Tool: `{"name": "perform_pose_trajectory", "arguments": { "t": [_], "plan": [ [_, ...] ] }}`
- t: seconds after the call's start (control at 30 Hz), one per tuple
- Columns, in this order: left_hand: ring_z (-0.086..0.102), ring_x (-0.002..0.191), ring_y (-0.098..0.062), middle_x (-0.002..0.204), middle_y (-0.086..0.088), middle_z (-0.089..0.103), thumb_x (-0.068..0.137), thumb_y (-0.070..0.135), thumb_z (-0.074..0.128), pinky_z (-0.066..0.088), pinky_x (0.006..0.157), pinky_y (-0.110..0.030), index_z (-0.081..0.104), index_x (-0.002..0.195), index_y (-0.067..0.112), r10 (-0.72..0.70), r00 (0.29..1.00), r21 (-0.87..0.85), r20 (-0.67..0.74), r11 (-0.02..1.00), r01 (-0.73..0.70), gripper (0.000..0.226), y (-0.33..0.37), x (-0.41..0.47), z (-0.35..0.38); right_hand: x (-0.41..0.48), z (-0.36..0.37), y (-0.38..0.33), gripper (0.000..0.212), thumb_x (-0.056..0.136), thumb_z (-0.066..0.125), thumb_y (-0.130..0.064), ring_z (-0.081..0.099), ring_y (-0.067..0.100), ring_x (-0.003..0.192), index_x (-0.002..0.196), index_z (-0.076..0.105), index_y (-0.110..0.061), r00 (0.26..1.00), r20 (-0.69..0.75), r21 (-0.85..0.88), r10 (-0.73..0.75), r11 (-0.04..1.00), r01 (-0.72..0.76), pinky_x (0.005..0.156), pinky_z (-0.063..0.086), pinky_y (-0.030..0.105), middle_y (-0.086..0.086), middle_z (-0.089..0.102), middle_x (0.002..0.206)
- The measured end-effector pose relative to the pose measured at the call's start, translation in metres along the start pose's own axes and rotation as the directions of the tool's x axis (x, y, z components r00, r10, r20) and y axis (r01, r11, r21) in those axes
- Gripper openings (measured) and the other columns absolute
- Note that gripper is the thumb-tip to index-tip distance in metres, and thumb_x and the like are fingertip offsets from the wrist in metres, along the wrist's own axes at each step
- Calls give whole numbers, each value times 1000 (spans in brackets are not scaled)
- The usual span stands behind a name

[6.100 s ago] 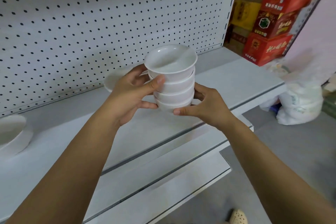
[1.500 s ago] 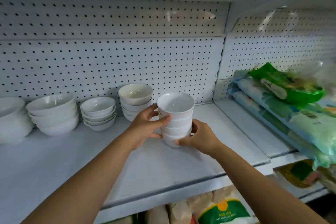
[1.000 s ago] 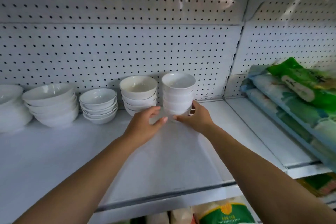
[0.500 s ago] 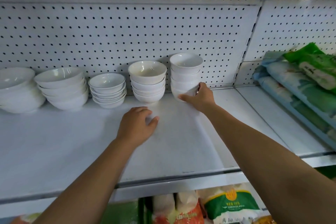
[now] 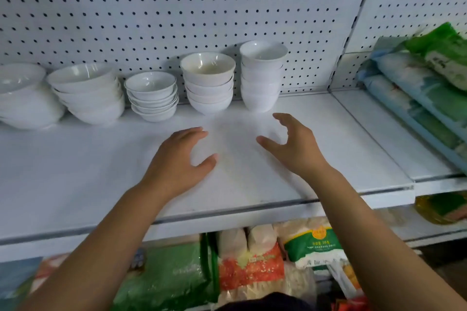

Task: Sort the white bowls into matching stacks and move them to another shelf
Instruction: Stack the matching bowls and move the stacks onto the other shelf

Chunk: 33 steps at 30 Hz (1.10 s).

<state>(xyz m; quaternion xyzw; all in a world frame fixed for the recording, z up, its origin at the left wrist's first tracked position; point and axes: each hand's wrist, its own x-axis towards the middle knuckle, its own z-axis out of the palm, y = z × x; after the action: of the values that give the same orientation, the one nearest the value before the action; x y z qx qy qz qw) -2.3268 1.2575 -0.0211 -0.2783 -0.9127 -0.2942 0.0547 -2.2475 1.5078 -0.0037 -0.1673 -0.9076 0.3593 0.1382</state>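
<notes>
While your left hand [image 5: 182,159] and right hand [image 5: 297,150] are hanging over the front half of the white metal shelf [image 5: 75,171], five stacks of white bowls are standing in one row along its back edge, against the white perforated back panel [image 5: 177,7].

Item 1: the tall stack of narrow deep white bowls [image 5: 261,78] is sitting upright at the right end of the row, just beyond your right hand and apart from it.
Item 2: the stack of rounder cream-tinted bowls [image 5: 208,83] is standing just beside it on the left, not quite touching.
Item 3: the low stack of small shallow white bowls [image 5: 153,96] is sitting next along.
Item 4: the stack of broad white bowls [image 5: 87,93] is standing near it.
Item 5: the large white bowls at the far left [image 5: 22,96] are being cut off by the frame edge.

Your left fingers [image 5: 194,131] are lying loosely spread, palm down, gripping nothing; you cannot tell whether the palm is touching the shelf. Your right fingers [image 5: 280,117] are curving open, thumb held apart, holding nothing.

On the neighbouring section to the right, flat blue-green plastic bags [image 5: 417,88] are lying piled. Below the shelf, printed green, red and white sacks [image 5: 252,260] are standing packed together.
</notes>
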Motion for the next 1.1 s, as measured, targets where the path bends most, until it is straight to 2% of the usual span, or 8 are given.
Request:
{"name": "perform_pose_trajectory", "arguments": {
  "t": [0.23,0.33,0.5,0.63,0.7,0.83,0.97,1.1],
  "plan": [
    [48,134,-4,145,13,54,88,53,69,37,112,-27,57,142,27,-170,974,-179,-150,973,143,61,-4,-116,-27,-94,30,-42,72,86,78,-43,37,-12,122,150,46,-35,982,70,105,-175,980,168,102,31,10,-28,45,139],
    [49,131,-5,142,9,55,92,43,71,39,110,-28,58,142,22,-290,929,-215,-231,946,242,56,-17,-184,-41,-126,60,-70,73,86,80,-40,42,-4,132,150,46,-32,955,155,97,-252,966,239,102,28,4,-20,49,143],
    [53,130,-20,141,-6,61,87,52,61,38,110,-29,59,140,12,-474,819,-134,-324,880,456,67,-54,-316,-74,-206,129,-129,69,86,80,-37,50,6,129,148,50,-26,852,343,148,-396,918,367,105,34,16,-11,55,142],
    [49,132,-14,144,4,58,90,59,62,40,110,-32,55,145,23,-668,667,-113,-330,730,675,66,-75,-437,-104,-283,191,-171,72,85,81,-36,45,14,137,148,49,-20,643,562,238,-519,847,476,110,24,8,0,52,149],
    [49,133,-16,144,2,58,89,44,73,41,108,-32,56,144,21,-750,545,-163,-374,632,758,63,-75,-496,-118,-324,219,-192,73,86,80,-37,41,11,138,150,47,-23,527,652,279,-545,819,502,104,16,-1,-3,49,151],
    [47,134,-12,145,4,58,89,38,76,26,106,-11,56,144,20,-836,324,-217,-443,451,866,61,-66,-600,-139,-401,261,-236,60,84,83,-25,46,0,117,138,59,-15,276,735,389,-619,719,576,93,15,-10,4,60,138],
    [44,140,-12,149,9,53,90,44,74,27,111,-22,53,146,25,-882,92,-291,-463,249,924,63,-43,-686,-149,-470,295,-268,56,86,79,-31,50,4,122,138,58,-20,29,781,485,-624,635,602,100,33,10,-8,58,138],
    [47,139,-18,148,5,56,90,48,71,33,112,-30,54,146,23,-875,-122,-354,-468,59,933,63,-14,-757,-147,-532,328,-293,66,89,76,-39,45,4,131,148,48,-28,-214,795,565,-567,566,601,105,32,19,-15,50,146]
  ]
}}
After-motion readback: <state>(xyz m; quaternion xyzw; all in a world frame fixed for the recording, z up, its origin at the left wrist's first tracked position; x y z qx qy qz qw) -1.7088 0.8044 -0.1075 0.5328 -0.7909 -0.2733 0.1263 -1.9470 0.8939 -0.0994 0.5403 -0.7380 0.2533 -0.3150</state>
